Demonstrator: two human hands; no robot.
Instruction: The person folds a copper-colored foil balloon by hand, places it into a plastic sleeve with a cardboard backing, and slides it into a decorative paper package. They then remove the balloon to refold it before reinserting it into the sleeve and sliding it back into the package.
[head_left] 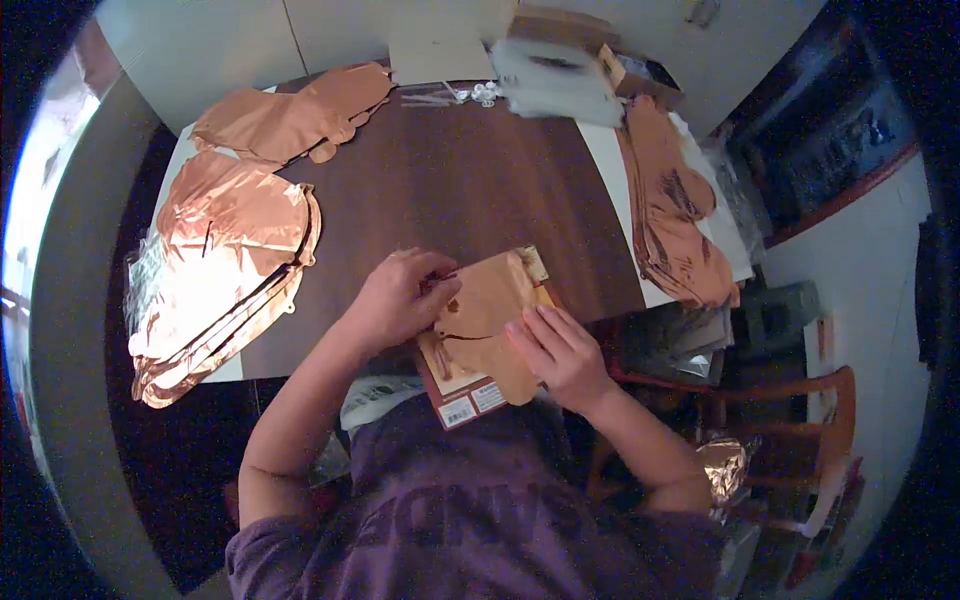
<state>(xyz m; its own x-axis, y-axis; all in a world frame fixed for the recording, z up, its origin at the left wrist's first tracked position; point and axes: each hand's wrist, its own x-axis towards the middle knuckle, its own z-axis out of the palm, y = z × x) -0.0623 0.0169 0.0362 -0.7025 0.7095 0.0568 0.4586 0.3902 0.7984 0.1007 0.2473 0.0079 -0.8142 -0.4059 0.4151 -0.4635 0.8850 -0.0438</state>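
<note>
Near the table's front edge, a flat rose-gold foil balloon [482,300] lies folded over a printed package [448,388] with a barcode label at its lower corner. My left hand [405,300] is closed, fingers curled in a pinch at the foil's upper left edge. Its fingertips are partly hidden. My right hand [560,355] grips the right edge of the foil, fingers together on top, the thumb out of sight. A rounded lobe of foil hangs down below the right fingers.
Stacked flat foil balloons lie at left [225,270], back left [300,115] and right [670,200] of the brown table [450,170]. Clear plastic bags [555,80], small clear pieces [482,94] and an open box [640,75] sit at the back. A wooden chair [835,430] stands right.
</note>
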